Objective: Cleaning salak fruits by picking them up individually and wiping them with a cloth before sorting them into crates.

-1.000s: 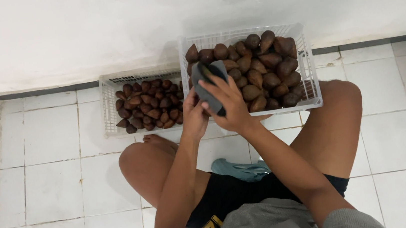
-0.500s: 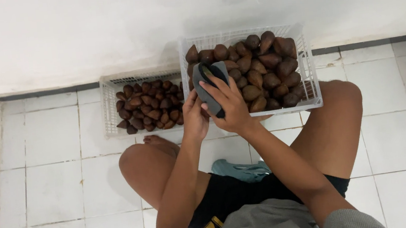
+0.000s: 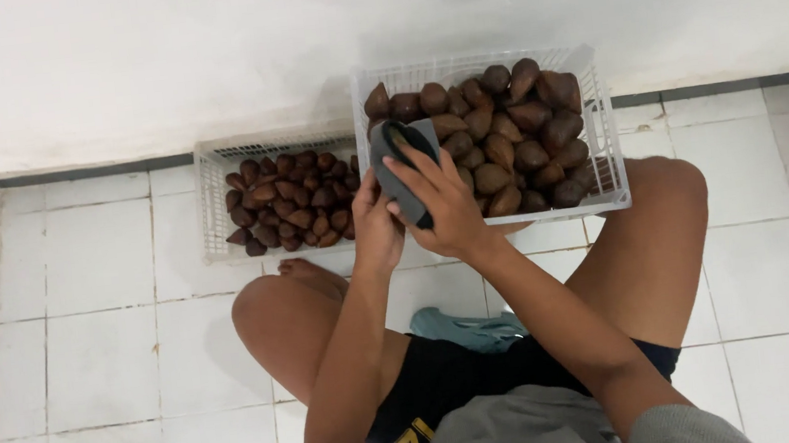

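A dark grey cloth is being held over the near-left corner of the larger white basket, its long axis running away from the body. It is being clasped by the right hand and pinched low by the left hand.

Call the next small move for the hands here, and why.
Probably work the dark cloth around the fruit. The right hand spreads the cloth over something above the near edge of the full basket, the left hand pinching from beside it. The wrapped piece is hidden, so rubbing is only a guess.
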